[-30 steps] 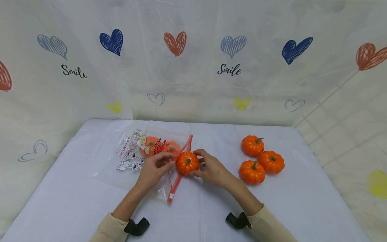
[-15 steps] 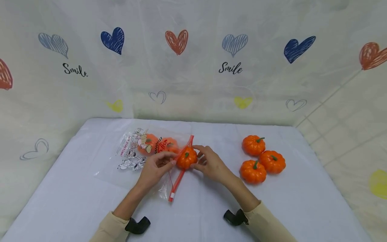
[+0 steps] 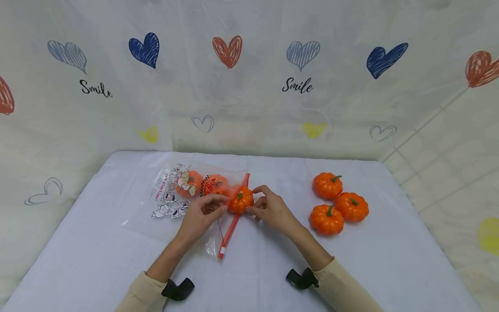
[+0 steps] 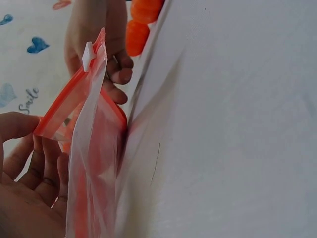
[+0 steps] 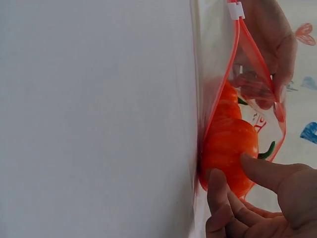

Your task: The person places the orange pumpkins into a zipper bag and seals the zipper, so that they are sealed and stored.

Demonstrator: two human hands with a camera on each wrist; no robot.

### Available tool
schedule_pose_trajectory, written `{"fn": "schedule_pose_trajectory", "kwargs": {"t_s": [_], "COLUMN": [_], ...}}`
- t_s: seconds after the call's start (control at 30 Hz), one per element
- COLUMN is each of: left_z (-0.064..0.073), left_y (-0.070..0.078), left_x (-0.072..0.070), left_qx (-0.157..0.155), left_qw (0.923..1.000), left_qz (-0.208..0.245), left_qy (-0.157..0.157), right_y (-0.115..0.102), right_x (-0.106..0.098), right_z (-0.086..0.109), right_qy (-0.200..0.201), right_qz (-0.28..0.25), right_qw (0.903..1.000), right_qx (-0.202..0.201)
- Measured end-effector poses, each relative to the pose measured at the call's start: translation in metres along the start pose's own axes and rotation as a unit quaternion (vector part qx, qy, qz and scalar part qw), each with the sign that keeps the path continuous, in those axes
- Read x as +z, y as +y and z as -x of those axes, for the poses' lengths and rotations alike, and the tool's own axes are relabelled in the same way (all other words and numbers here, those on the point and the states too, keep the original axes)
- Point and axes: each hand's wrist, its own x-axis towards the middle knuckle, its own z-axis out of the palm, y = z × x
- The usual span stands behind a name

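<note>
A clear zip bag (image 3: 171, 210) with cartoon print and a red zip edge (image 3: 229, 236) lies left of centre, its mouth facing right. My left hand (image 3: 199, 219) pinches the upper red edge between thumb and fingers, holding the mouth apart. In that mouth sits a small orange pumpkin (image 3: 242, 200) with a green stem, partly inside the bag. My right hand (image 3: 273, 212) holds its outer side by thumb and fingers, as the right wrist view shows on the pumpkin (image 5: 229, 148). Behind the printed plastic are more pumpkins (image 3: 189, 183), partly hidden.
Three more orange pumpkins (image 3: 327, 220) stand grouped on the white-covered table (image 3: 382, 260) to the right. A white zip slider (image 4: 88, 57) sits at the bag's near end. Behind the table hangs a pale cloth backdrop (image 3: 249, 95) with printed hearts.
My right hand has moved the pumpkin slightly left and away from me, farther into the bag's mouth. My left hand keeps its pinch on the edge. The pumpkins inside have shifted slightly left.
</note>
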Motion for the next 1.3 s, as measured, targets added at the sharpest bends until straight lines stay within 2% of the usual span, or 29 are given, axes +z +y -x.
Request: {"fn": "schedule_pose_trajectory", "kwargs": {"t_s": [0.3,0.63,0.73,0.9,1.03,1.17,1.3], "left_z": [-0.0032,-0.0041,-0.0038,-0.0017,-0.0007,-0.0002,-0.0018], "left_y": [-0.0001,0.0021,0.0013,0.0005,0.0001,0.0006,0.0015], "left_x": [0.0008,0.002,0.0025,0.0041,0.0055,0.006,0.0057], "left_qx": [0.005,-0.001,-0.004,-0.006,-0.007,-0.001,0.003], "left_qw": [1.0,1.0,1.0,0.9999,0.9999,0.9999,0.9999], "left_qz": [-0.002,0.004,0.008,0.012,0.014,0.012,0.008], "left_qy": [0.005,0.007,0.002,0.001,0.002,0.002,0.006], "right_y": [0.0,-0.0013,0.0,0.0034,0.0038,0.0025,0.001], "right_x": [0.0001,0.0018,0.0026,0.0048,0.0061,0.0052,0.0037], "right_z": [-0.0054,-0.006,-0.0046,-0.003,-0.0013,-0.0007,-0.0026], "right_qy": [0.013,-0.004,-0.008,-0.011,-0.028,-0.057,-0.067], "right_qz": [-0.03,-0.07,-0.065,-0.059,-0.076,-0.083,-0.091], "right_qw": [0.9994,0.9968,0.9967,0.9977,0.9966,0.9942,0.992], "right_qx": [-0.015,-0.04,-0.049,-0.031,-0.017,-0.04,-0.057]}}
